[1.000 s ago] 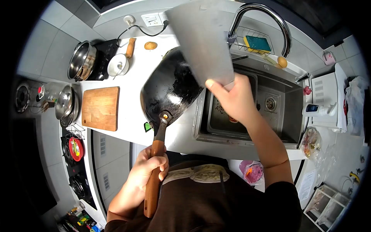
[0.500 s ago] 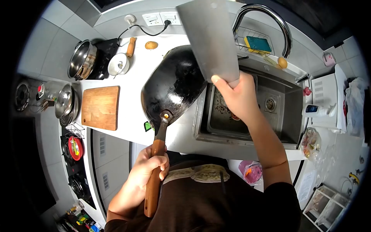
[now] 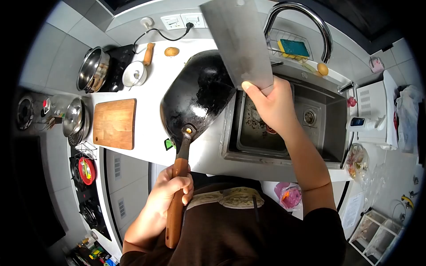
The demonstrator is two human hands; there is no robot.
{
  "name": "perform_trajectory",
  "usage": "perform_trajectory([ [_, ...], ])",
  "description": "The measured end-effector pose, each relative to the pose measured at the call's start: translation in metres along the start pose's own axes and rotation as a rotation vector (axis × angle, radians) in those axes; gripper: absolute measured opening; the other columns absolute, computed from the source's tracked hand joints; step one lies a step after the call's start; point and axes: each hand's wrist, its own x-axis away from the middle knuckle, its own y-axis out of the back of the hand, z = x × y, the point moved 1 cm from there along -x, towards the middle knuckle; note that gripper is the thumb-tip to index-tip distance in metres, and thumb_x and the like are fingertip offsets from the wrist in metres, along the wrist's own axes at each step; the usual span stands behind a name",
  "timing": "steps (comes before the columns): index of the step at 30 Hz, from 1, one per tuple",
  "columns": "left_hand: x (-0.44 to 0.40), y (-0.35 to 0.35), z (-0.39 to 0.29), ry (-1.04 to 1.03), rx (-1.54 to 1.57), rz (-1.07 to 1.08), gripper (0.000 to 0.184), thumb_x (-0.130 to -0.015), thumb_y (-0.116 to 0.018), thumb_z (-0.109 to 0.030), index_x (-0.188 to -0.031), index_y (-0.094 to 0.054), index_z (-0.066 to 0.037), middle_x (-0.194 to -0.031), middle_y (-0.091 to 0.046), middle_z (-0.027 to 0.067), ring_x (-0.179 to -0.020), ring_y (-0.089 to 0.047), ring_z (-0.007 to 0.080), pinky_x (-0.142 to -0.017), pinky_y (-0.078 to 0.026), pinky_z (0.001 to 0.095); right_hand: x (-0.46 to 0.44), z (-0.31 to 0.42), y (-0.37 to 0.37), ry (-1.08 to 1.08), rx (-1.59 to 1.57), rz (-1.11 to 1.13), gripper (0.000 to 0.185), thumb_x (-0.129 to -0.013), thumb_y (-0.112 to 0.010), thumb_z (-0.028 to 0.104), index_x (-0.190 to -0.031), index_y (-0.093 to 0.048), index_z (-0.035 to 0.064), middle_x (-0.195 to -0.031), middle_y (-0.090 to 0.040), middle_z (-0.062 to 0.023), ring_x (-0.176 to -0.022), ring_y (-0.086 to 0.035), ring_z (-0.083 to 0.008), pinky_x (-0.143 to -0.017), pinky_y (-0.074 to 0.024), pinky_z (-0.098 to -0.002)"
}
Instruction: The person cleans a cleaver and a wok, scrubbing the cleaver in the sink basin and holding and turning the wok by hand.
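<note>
My left hand [image 3: 172, 188] is wrapped round the brown wooden handle of a black wok [image 3: 188, 95]. The wok is tilted on its side above the white counter, left of the sink, and its dark surface shines in patches. A cleaver [image 3: 242, 44] with a broad grey blade is in my right hand [image 3: 275, 104], blade pointing up and away from me. My right thumb lies against the lower end of the blade, and the cleaver's handle is hidden in my fist. The blade overlaps the right part of the wok in view; whether they touch I cannot tell.
A steel sink [image 3: 324, 146] with dark scraps in its basin lies under my right forearm. At left are a wooden cutting board [image 3: 114, 124], a white bowl [image 3: 134, 74] and a steel pot [image 3: 93, 68]. A potato [image 3: 171, 52] and a sponge [image 3: 293, 48] are behind.
The whole view has shifted very slightly. Both hands keep their hold on the wok and the cleaver, in nearly the same positions.
</note>
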Motion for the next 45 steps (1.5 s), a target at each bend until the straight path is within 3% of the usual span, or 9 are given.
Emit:
perform_trajectory([
  [5,0.0,-0.003,-0.002,-0.006,-0.011,-0.006,0.02,-0.076,-0.055,-0.001,-0.094,-0.046,0.001,-0.062,-0.05,0.0065,-0.042,-0.046,0.0147,-0.041,-0.037,0.0244,0.012,0.005,-0.01,0.035,-0.083,0.032,0.019,-0.082,-0.067,0.017,-0.081,-0.064,-0.002,-0.059,-0.06,-0.0104,-0.052,-0.055,-0.0144,-0.053,-0.0441,-0.0307],
  [7,0.0,-0.003,-0.002,-0.007,-0.002,-0.015,0.02,-0.076,-0.055,-0.001,-0.093,-0.046,0.001,-0.062,-0.05,0.0065,-0.042,-0.046,0.0147,-0.041,-0.037,0.0244,0.006,0.005,-0.006,0.006,0.031,0.041,0.019,-0.082,-0.067,0.017,-0.082,-0.064,-0.0022,-0.06,-0.061,-0.0099,-0.053,-0.055,-0.0132,-0.054,-0.0443,-0.0307],
  [14,0.0,-0.001,-0.005,0.002,0.02,-0.014,0.023,-0.076,-0.056,-0.002,-0.097,-0.045,0.001,-0.063,-0.049,0.0064,-0.043,-0.046,0.0147,-0.041,-0.037,0.0244,0.006,0.005,-0.011,-0.004,-0.052,0.049,0.019,-0.083,-0.065,0.016,-0.081,-0.061,-0.0029,-0.057,-0.055,-0.0061,-0.052,-0.047,-0.0117,-0.052,-0.0408,-0.0293],
  [21,0.001,0.003,-0.005,0.005,-0.013,-0.01,0.026,-0.076,-0.056,-0.002,-0.099,-0.045,0.0,-0.063,-0.049,0.0064,-0.044,-0.046,0.0147,-0.041,-0.037,0.0242,-0.003,0.009,-0.012,0.08,-0.042,-0.01,0.019,-0.083,-0.066,0.017,-0.084,-0.063,-0.0019,-0.059,-0.057,-0.0073,-0.053,-0.05,-0.0129,-0.054,-0.0423,-0.0295],
  [33,-0.001,0.006,-0.003,0.004,-0.016,0.017,0.026,-0.075,-0.057,-0.003,-0.098,-0.046,0.0,-0.063,-0.05,0.0062,-0.044,-0.047,0.0146,-0.042,-0.038,0.0238,0.013,0.008,-0.024,0.071,-0.128,0.042,0.028,-0.085,-0.066,0.015,-0.106,-0.061,-0.002,-0.085,-0.068,-0.0117,-0.075,-0.062,-0.0132,-0.069,-0.0483,-0.0282],
  [38,-0.001,0.005,-0.001,-0.002,-0.031,0.022,0.025,-0.075,-0.057,-0.002,-0.097,-0.046,0.0,-0.063,-0.05,0.0061,-0.044,-0.047,0.0145,-0.042,-0.038,0.0237,0.007,0.003,-0.018,-0.005,-0.12,0.012,0.024,-0.086,-0.065,0.014,-0.103,-0.061,-0.0029,-0.082,-0.068,-0.0117,-0.072,-0.06,-0.0121,-0.068,-0.048,-0.028],
  [42,-0.002,0.005,-0.002,0.0,-0.045,0.018,0.023,-0.075,-0.057,-0.003,-0.096,-0.046,0.0,-0.063,-0.05,0.0061,-0.044,-0.047,0.0145,-0.042,-0.038,0.0239,0.02,0.004,-0.028,0.117,-0.166,-0.006,0.022,-0.086,-0.065,0.013,-0.102,-0.061,-0.0022,-0.074,-0.065,-0.0085,-0.066,-0.059,-0.0105,-0.065,-0.0474,-0.0279],
  [43,-0.002,0.005,-0.001,-0.001,-0.046,0.023,0.023,-0.075,-0.056,-0.003,-0.095,-0.046,0.0,-0.063,-0.05,0.0061,-0.044,-0.047,0.0145,-0.042,-0.038,0.024,0.023,0.008,-0.023,0.042,-0.108,0.079,0.022,-0.086,-0.065,0.013,-0.101,-0.061,-0.0023,-0.075,-0.065,-0.0078,-0.067,-0.058,-0.0093,-0.064,-0.047,-0.0272],
  [45,-0.002,0.004,-0.002,-0.002,-0.049,0.022,0.022,-0.075,-0.056,-0.003,-0.095,-0.046,0.0,-0.063,-0.05,0.006,-0.044,-0.047,0.0144,-0.042,-0.038,0.0239,0.017,0.003,-0.021,0.02,-0.115,0.03,0.022,-0.086,-0.065,0.014,-0.1,-0.061,-0.0029,-0.074,-0.065,-0.0073,-0.066,-0.057,-0.0087,-0.063,-0.0466,-0.0265],
])
